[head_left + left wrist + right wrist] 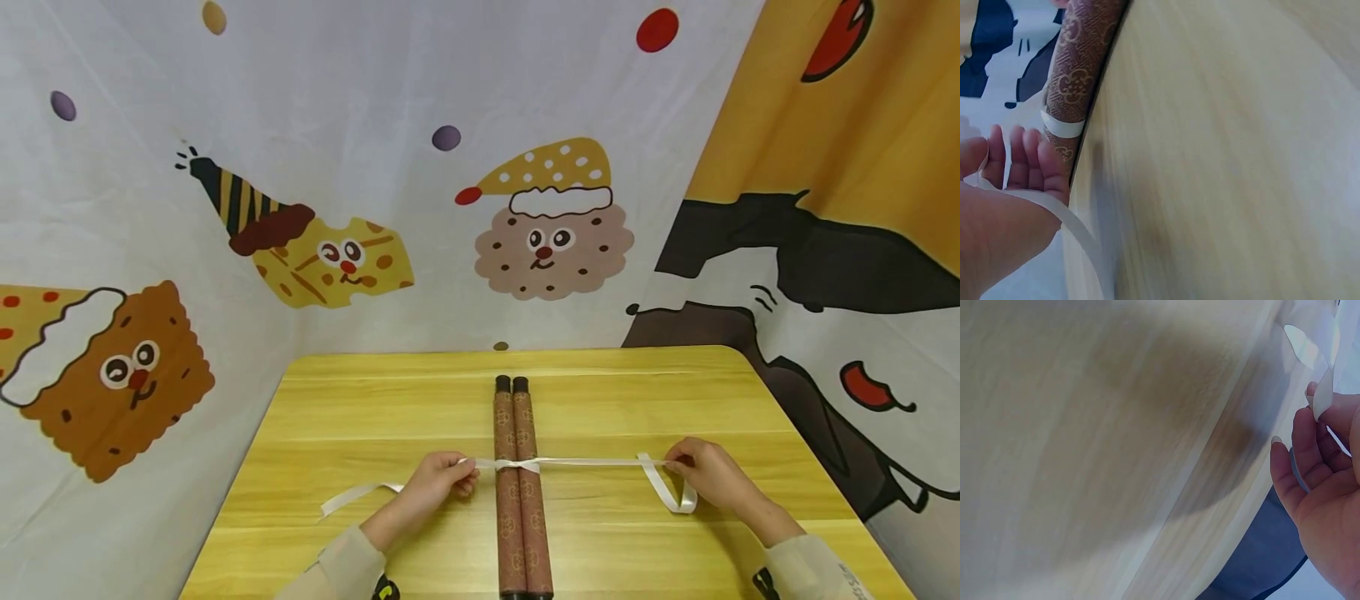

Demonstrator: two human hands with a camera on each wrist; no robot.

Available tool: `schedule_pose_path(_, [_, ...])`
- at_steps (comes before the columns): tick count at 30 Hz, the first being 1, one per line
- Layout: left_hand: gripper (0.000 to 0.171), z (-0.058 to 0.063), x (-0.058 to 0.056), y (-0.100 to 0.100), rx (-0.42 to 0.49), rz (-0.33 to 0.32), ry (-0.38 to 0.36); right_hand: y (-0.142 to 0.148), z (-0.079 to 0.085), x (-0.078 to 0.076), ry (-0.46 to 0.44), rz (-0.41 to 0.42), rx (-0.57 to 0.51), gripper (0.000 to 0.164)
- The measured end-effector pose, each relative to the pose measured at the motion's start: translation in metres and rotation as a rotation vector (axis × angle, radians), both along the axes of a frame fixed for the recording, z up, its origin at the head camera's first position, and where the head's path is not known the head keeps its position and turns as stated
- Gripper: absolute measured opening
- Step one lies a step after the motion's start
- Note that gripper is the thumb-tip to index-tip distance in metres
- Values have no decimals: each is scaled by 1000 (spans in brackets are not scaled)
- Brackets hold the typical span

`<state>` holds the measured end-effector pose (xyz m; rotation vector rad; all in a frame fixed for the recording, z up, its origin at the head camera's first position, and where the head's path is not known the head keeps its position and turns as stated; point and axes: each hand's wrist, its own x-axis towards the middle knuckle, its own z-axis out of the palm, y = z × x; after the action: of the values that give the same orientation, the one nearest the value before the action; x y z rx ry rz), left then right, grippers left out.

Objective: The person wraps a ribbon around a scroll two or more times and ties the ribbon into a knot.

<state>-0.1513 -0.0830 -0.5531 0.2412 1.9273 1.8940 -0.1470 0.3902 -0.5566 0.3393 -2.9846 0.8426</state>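
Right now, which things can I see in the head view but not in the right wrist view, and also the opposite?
Only the head view: the two brown rolls side by side, the white ribbon where it goes around them, the left hand pinching that ribbon, and the cheese drawing on the cloth behind.

Only the right wrist view: the palm of the right hand, which the head view shows from its back.

Both: the right hand pinching the ribbon, and the wooden table.
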Motion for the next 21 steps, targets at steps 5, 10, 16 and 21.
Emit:
schedule_pose_path(5, [40,-2,-6,4,51,85,-64,1,0,1,12,9,-4,4])
schedule_pose_path(10, [41,-7,-14,9,212,95,-89,1,0,2,3,-2,6,4])
schedule_pose_path(16, [35,-6,-22,20,437,120,-173,0,1,4,0,2,-12,5])
schedule_pose_path(21, [34,-4,-25,28,466,168,-174,-1,2,5,-4,7,-7,6])
